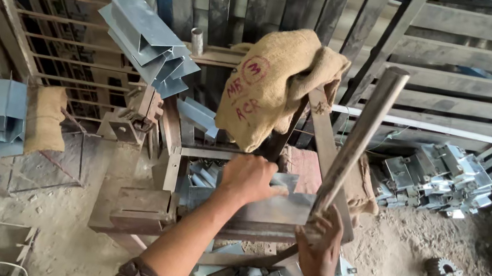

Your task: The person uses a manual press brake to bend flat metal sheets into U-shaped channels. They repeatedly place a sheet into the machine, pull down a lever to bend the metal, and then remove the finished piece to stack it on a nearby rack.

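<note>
Dusty workshop floor lies around a rusty bench press (167, 164). His right hand (321, 249) is wrapped tight around a long steel lever (357, 141) slanting up and rightward; his left hand (247, 178) presses flat on a metal sheet (278, 205) on the bench.

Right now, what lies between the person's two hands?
In the head view, a flat grey metal sheet spans the gap: the left hand presses on it, the right hand grips the lever bar beside it.
</note>
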